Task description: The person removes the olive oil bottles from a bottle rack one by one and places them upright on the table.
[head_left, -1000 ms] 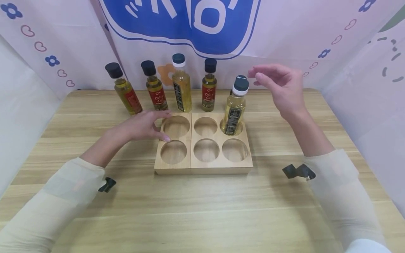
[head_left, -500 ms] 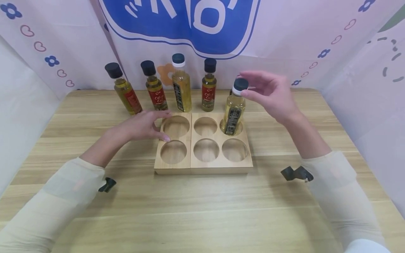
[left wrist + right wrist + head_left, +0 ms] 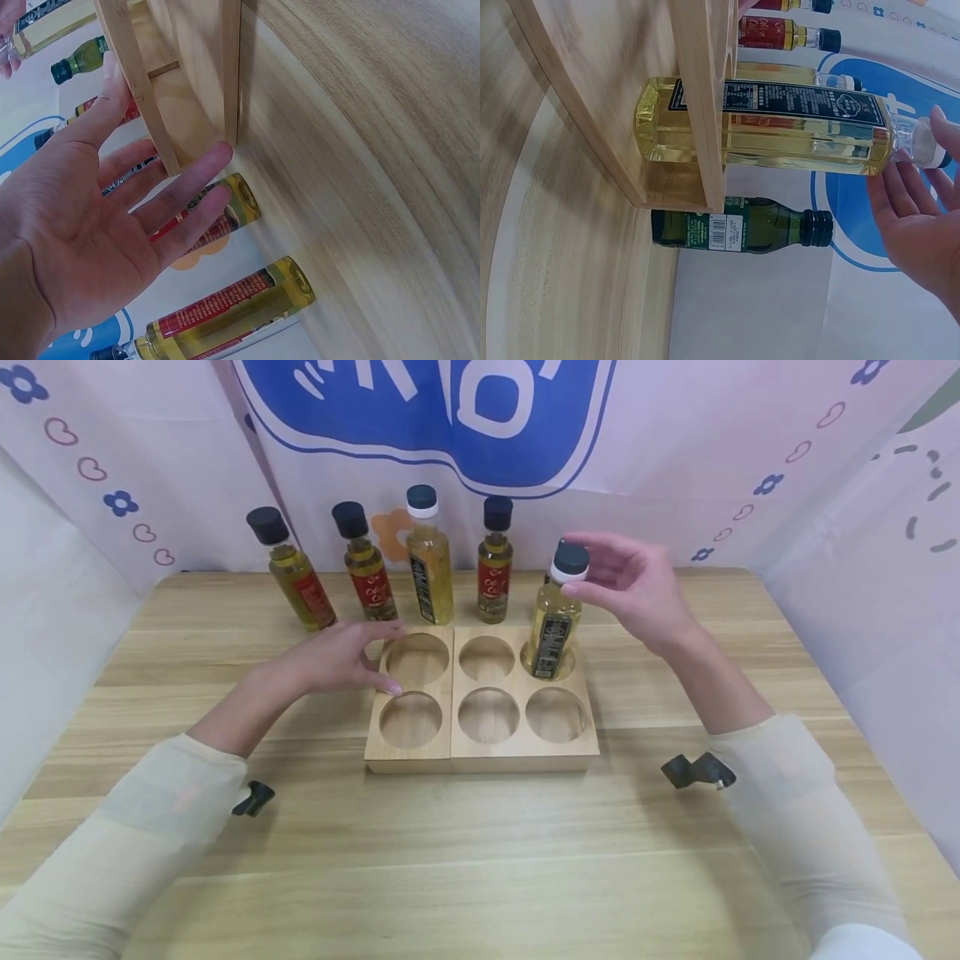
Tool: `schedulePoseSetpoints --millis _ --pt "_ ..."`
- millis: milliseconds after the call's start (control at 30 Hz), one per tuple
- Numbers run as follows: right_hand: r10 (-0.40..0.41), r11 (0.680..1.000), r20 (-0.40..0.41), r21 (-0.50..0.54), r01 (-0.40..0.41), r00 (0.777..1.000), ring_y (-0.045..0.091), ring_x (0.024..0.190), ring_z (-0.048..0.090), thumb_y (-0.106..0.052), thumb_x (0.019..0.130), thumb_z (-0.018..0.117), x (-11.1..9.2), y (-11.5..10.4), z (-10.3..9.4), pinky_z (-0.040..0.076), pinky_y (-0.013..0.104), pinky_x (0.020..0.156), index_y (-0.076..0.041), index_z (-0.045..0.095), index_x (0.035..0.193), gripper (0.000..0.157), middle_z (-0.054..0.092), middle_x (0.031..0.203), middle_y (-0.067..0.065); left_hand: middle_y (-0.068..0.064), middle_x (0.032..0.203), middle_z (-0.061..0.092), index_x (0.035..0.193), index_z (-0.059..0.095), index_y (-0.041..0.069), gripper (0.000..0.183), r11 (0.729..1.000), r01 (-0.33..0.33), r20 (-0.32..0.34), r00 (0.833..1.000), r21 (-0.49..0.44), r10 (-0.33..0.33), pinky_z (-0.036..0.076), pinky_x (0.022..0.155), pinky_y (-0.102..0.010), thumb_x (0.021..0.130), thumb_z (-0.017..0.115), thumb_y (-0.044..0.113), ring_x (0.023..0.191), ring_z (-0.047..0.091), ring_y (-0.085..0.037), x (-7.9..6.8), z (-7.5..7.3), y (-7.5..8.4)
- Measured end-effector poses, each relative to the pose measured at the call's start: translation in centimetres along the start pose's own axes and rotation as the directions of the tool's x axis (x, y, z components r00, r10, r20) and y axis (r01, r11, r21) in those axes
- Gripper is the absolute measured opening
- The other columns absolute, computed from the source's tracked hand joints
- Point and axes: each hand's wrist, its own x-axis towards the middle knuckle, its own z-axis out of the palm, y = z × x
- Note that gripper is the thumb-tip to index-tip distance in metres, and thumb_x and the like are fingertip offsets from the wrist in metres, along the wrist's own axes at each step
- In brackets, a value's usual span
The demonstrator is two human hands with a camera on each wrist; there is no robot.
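Note:
A wooden rack (image 3: 484, 758) with round holes stands on the table. One tall oil bottle (image 3: 552, 631) with a black label and dark green cap sits in the back right hole, its base inside the rack in the right wrist view. My right hand (image 3: 637, 589) holds that bottle at the neck and cap, thumb in front, fingers behind. At the rack's left end, my left hand (image 3: 330, 658) rests with fingers spread, the thumb on the top edge. In the left wrist view, the fingers (image 3: 199, 176) are fairly straight along the rack's end.
Behind the rack stand red-labelled olive oil bottles (image 3: 495, 572), another tall bottle (image 3: 431, 568) and, partly hidden in the head view, a dark green bottle (image 3: 742, 227). A printed cloth (image 3: 675, 460) hangs behind the table.
My right hand has come leftward and down from beside the bottle and now holds its neck and cap. The left hand, rack and bottles stay in place.

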Motion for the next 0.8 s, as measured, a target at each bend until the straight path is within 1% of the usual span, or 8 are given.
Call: schedulePoseSetpoints --millis 100,200,300,467,567,700,800 --pt "-0.006 0.999 0.001 0.036 0.006 1.0 0.017 0.103 0.075 0.018 0.087 0.071 0.13 0.11 0.12 0.059 0.027 0.095 0.002 0.067 0.131 0.048 0.077 0.116 0.011 -0.019 0.163 0.037 0.153 0.047 0.002 0.087 1.0 0.0 0.005 1.0 -0.005 0.0 0.059 0.083 -0.044 0.084 0.087 0.037 0.074 0.069 -0.015 0.02 0.0 0.0" --pt "-0.025 0.999 -0.006 0.041 0.025 1.0 0.017 0.101 0.076 0.02 0.086 0.07 0.23 0.15 0.23 0.059 0.027 0.095 0.006 0.067 0.13 0.046 0.078 0.113 0.011 -0.02 0.163 0.037 0.153 0.047 0.002 0.087 1.0 -0.002 0.007 1.0 -0.012 0.002 0.059 0.081 -0.043 0.084 0.087 0.036 0.072 0.068 -0.015 0.03 0.02 0.0" --pt "-0.037 0.998 -0.017 0.04 0.038 0.999 0.016 0.099 0.076 0.021 0.086 0.07 0.26 0.17 0.31 0.059 0.027 0.093 0.006 0.068 0.128 0.044 0.078 0.11 0.011 -0.02 0.163 0.037 0.153 0.047 0.002 0.087 1.0 -0.004 0.002 1.0 -0.015 0.004 0.059 0.081 -0.043 0.084 0.087 0.036 0.072 0.068 -0.015 0.01 0.04 -0.01" --pt "-0.05 0.996 -0.021 0.067 0.051 0.999 0.016 0.098 0.077 0.021 0.086 0.069 0.27 0.15 0.41 0.06 0.027 0.092 0.002 0.072 0.124 0.042 0.079 0.108 0.01 -0.02 0.163 0.037 0.153 0.048 0.002 0.087 1.0 -0.002 -0.002 1.0 -0.017 0.002 0.06 0.082 -0.044 0.084 0.087 0.036 0.074 0.069 -0.015 -0.03 0.01 -0.03" --pt "-0.043 0.996 -0.026 0.077 0.045 0.999 0.017 0.098 0.077 0.021 0.086 0.07 0.26 0.1 0.47 0.06 0.027 0.092 0.001 0.073 0.122 0.042 0.079 0.107 0.01 -0.021 0.163 0.037 0.153 0.047 0.002 0.086 1.0 -0.002 0.0 1.0 -0.017 0.002 0.06 0.081 -0.043 0.084 0.087 0.035 0.074 0.069 -0.016 -0.04 0.0 -0.05" --pt "-0.034 0.997 -0.037 0.071 0.037 0.999 0.016 0.096 0.077 0.022 0.086 0.07 0.25 0.12 0.46 0.06 0.026 0.092 -0.001 0.075 0.121 0.042 0.079 0.106 0.009 -0.021 0.163 0.037 0.153 0.048 0.002 0.086 1.0 0.004 0.002 1.0 -0.017 -0.004 0.06 0.083 -0.044 0.084 0.087 0.035 0.078 0.07 -0.017 -0.08 -0.03 -0.01" --pt "-0.035 0.998 -0.048 0.053 0.037 0.998 0.016 0.096 0.077 0.023 0.085 0.069 0.28 0.13 0.47 0.06 0.027 0.091 0.0 0.074 0.121 0.043 0.08 0.104 0.005 -0.021 0.163 0.037 0.153 0.048 0.002 0.085 1.0 0.007 0.003 1.0 -0.016 -0.007 0.059 0.084 -0.045 0.085 0.087 0.035 0.079 0.07 -0.017 -0.11 -0.06 0.07"
